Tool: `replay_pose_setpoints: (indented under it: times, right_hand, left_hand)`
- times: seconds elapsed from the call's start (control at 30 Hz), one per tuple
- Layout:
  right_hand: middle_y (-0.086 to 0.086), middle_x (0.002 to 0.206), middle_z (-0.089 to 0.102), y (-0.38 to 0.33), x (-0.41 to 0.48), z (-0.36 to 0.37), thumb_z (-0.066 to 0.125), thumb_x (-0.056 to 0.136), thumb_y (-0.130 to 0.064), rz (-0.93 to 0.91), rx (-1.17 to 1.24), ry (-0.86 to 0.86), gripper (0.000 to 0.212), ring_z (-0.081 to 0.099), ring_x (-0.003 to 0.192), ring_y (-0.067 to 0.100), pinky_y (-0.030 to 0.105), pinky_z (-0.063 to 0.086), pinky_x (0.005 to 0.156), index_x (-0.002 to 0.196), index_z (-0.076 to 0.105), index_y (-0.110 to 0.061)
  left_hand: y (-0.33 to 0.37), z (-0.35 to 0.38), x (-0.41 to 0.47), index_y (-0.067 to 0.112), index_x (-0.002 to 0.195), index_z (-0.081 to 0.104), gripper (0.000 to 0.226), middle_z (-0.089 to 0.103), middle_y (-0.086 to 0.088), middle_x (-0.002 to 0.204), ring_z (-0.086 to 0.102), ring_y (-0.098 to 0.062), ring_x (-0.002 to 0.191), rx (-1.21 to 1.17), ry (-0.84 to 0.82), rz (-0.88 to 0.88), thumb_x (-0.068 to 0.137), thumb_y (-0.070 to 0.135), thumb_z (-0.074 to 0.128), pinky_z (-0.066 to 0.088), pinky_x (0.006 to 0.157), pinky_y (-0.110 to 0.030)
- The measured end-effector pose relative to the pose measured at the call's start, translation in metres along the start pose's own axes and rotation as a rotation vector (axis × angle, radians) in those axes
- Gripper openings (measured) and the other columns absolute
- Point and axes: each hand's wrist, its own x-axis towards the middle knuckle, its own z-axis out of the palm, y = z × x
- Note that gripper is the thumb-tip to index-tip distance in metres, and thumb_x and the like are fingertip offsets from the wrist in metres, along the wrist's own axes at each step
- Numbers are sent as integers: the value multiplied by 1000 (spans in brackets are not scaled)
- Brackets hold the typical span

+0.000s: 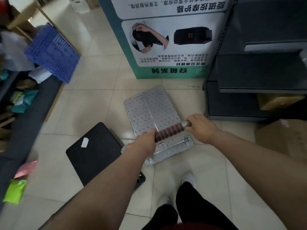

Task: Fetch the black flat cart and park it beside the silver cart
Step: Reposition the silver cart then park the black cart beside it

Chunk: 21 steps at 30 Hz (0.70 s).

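Observation:
The silver cart (149, 107), a perforated metal platform, stands on the tiled floor in the middle of the head view. Its handle (169, 131) has a black and red foam grip. My left hand (147, 141) is closed around the handle's left end and my right hand (201, 127) around its right end. The black flat cart (98, 153), with a white sticker on its deck, sits just left of the silver cart, almost touching its near left corner. My left forearm hides the black cart's near right part.
A tall green and white printed box (167, 39) stands right behind the silver cart. Dark grey shelving (259, 72) is at the right, a cardboard box (285, 138) below it. A blue perforated crate (53, 52) and packets line the left shelf. My legs are at the bottom.

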Motion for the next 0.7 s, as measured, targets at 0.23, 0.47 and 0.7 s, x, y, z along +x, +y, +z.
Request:
replay_pose_setpoints:
  times: [0.23, 0.47, 0.7]
  right_hand:
    - [6, 123, 50, -14, -77, 26, 48, 94, -32, 137, -40, 7, 30, 40, 116, 23, 37, 37, 92, 120, 49, -18]
    - [1, 114, 48, -28, -146, 62, 46, 94, -38, 217, 30, 43, 25, 42, 104, 19, 32, 35, 79, 113, 49, -22]
    - [4, 109, 54, -29, -188, 77, 41, 96, -39, 223, 41, 3, 20, 48, 95, 20, 38, 45, 80, 107, 48, -24]
  left_hand:
    - [-4, 37, -46, 33, 133, 35, 53, 47, -11, 119, 51, -34, 109, 81, 16, 137, 90, 7, 51, 41, 97, -61]
    - [-17, 57, -78, 38, 136, 31, 62, 46, -6, 124, 49, -31, 110, 264, 61, 153, 88, 4, 49, 40, 95, -60]
    - [-16, 72, -95, 30, 127, 39, 44, 51, -5, 119, 51, -28, 110, 352, 96, 163, 88, 17, 54, 44, 88, -52]
